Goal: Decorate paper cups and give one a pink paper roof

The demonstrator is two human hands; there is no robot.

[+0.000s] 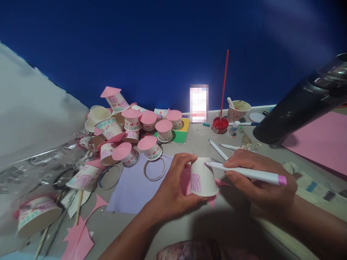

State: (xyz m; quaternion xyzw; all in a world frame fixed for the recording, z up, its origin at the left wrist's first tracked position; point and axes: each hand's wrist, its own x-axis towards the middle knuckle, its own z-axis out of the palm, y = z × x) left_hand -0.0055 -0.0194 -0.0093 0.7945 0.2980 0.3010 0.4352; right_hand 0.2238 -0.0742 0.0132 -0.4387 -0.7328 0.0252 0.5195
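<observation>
Upside down in front of me stands a white paper cup, with a pink door-like shape drawn on its lower left side. My left hand grips the cup from the left, thumb low and fingers near the upper rim. My right hand holds a white felt-tip marker with a pink end, and its tip touches the cup's upper side beside a short pink line. Pink paper scraps lie behind and under the cup. Another marker rests just beyond the hands.
Several decorated paper cups with pink cone tops crowd the left side. Lilac paper and tape rolls lie nearer. At the back are a red pot and a cup of pens. A dark bottle stands right.
</observation>
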